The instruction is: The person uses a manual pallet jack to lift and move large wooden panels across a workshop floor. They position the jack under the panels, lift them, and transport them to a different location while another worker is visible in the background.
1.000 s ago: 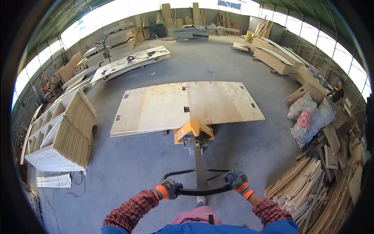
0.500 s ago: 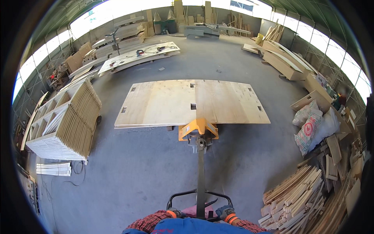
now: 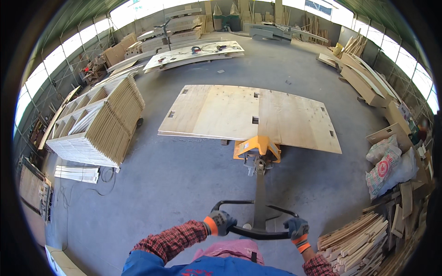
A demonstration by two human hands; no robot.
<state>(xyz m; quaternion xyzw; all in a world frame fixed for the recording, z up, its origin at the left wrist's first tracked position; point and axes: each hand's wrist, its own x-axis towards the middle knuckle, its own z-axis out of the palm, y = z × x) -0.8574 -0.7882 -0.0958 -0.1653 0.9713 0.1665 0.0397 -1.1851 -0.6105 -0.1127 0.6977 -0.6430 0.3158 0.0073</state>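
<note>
In grey-blue work gloves with orange cuffs, my left hand [image 3: 222, 222] grips the left side of a black loop handle and my right hand [image 3: 297, 227] is closed round its right side. The handle [image 3: 263, 234] tops the grey shaft of a yellow pallet jack [image 3: 258, 146]. Large plywood sheets [image 3: 230, 112] with small rectangular cutouts lie stacked over the jack's forks, which they hide. The jack's yellow head stands at the near edge of the sheets.
At left stands a tall stack of wooden frames [image 3: 96, 124], with white strips [image 3: 77, 174] on the floor before it. Filled sacks [image 3: 391, 168] and a pile of wood offcuts [image 3: 354, 241] lie at right. Farther back, a white board [image 3: 195, 55] carries power tools and cords.
Both hands have come farther forward and into fuller view, with the handle between them. The shaft looks shorter and slightly tilted. The whole scene has shifted right in the view.
</note>
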